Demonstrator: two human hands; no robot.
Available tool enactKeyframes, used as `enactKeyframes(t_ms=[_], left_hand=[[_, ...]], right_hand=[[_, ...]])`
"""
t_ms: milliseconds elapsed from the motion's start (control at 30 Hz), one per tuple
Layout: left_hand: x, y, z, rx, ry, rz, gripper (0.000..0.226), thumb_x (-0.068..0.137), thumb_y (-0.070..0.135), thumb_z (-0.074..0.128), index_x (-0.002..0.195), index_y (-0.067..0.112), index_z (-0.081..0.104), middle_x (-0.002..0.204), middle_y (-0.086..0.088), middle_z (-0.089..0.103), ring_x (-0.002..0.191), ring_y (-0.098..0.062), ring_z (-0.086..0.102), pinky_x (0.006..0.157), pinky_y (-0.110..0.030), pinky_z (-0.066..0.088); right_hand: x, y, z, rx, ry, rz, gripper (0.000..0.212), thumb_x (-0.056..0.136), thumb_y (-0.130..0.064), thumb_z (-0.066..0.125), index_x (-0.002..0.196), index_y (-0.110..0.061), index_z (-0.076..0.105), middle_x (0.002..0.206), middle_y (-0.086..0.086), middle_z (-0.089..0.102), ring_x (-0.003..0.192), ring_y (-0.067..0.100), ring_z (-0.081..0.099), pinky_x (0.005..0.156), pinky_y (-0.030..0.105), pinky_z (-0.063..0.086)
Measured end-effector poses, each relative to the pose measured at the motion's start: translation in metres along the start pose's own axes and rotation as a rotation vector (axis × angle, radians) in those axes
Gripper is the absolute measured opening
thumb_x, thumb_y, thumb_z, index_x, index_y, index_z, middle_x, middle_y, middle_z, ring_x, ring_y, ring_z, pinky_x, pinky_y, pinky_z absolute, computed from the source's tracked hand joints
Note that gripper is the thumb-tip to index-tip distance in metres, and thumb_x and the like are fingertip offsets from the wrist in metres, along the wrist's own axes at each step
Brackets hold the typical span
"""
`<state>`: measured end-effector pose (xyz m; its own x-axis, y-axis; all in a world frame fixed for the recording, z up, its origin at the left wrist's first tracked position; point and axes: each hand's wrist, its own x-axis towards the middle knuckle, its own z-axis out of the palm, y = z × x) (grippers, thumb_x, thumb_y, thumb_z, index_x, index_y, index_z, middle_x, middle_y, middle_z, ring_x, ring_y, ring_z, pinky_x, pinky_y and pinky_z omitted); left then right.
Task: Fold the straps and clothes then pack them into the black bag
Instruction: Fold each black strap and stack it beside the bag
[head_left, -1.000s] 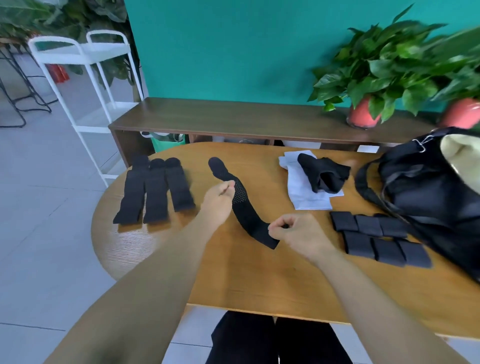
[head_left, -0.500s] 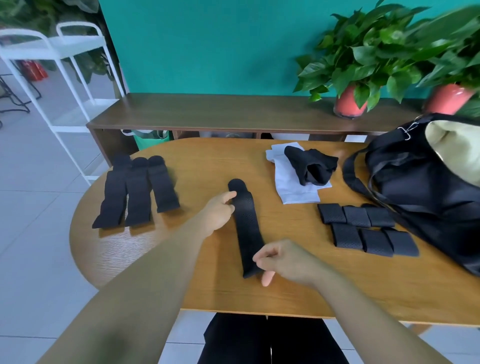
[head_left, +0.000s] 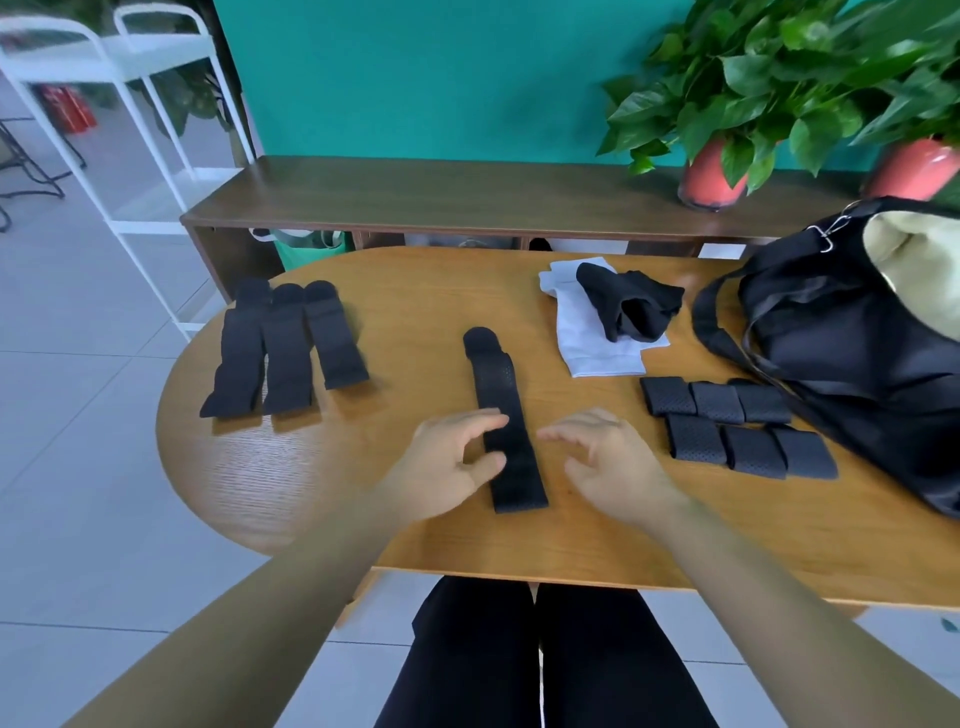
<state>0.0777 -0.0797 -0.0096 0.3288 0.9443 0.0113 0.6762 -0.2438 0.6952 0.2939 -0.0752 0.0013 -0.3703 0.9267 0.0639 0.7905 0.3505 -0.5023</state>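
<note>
A long black perforated strap (head_left: 501, 410) lies flat and straight on the wooden table (head_left: 363, 525), between my hands. My left hand (head_left: 452, 462) is open at its left edge, fingertips touching the strap's side. My right hand (head_left: 602, 457) hovers open just right of it, apart from the strap. Three unfolded black straps (head_left: 283, 348) lie side by side at the far left. Several folded straps (head_left: 737, 426) sit in two rows at the right. A white cloth (head_left: 587, 332) with a black garment (head_left: 631, 306) on it lies behind. The black bag (head_left: 857, 338) stands open at the right.
A dark wooden bench (head_left: 467, 197) runs behind the table, carrying two potted plants (head_left: 737, 104). A white metal shelf rack (head_left: 119, 104) stands at the far left on the tiled floor. My legs in black trousers show under the table's near edge.
Both hands pinched the strap and laid it down straight on the table. Now they have let go and spread open on either side of it.
</note>
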Motion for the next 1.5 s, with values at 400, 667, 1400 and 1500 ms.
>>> enactKeyframes(t_ms=[400,667,1400,1500], left_hand=[[-0.025,-0.012,0.02,0.297,-0.026,0.118,0.052,0.086,0.04,0.062,0.134,0.028,0.047,0.145,0.013,0.044,0.135,0.009,0.025,0.116,-0.022,-0.003],[-0.009,-0.021,0.03,0.103,0.205,-0.006,0.033,0.096,0.036,0.051,0.128,0.028,0.047,0.112,0.011,0.069,0.111,0.002,0.056,0.107,-0.028,0.018],[0.002,-0.016,0.042,0.359,0.444,-0.104,0.051,0.084,0.048,0.064,0.129,0.025,0.055,0.095,0.012,0.068,0.098,-0.006,0.06,0.107,-0.028,0.016],[0.005,-0.016,0.041,0.376,0.408,-0.12,0.054,0.083,0.053,0.063,0.129,0.026,0.053,0.094,0.014,0.068,0.101,-0.005,0.059,0.108,-0.031,0.016]], right_hand=[[-0.018,0.0,0.032,-0.073,-0.123,-0.067,0.044,0.088,-0.032,0.059,0.132,-0.031,0.054,0.136,-0.012,0.053,0.128,0.004,0.042,0.111,0.04,0.031],[0.001,-0.01,0.039,0.263,0.102,0.259,0.02,0.088,-0.035,0.061,0.106,-0.03,0.067,0.092,-0.012,0.068,0.091,0.006,0.06,0.081,0.032,0.051],[0.014,-0.018,0.06,0.141,0.254,0.376,0.014,0.086,-0.028,0.065,0.091,-0.017,0.072,0.073,-0.019,0.047,0.105,0.013,0.052,0.094,0.032,0.038],[0.012,-0.016,0.063,0.101,0.263,0.409,0.015,0.086,-0.032,0.064,0.092,-0.02,0.071,0.086,-0.011,0.061,0.109,0.01,0.044,0.083,0.025,0.026]])
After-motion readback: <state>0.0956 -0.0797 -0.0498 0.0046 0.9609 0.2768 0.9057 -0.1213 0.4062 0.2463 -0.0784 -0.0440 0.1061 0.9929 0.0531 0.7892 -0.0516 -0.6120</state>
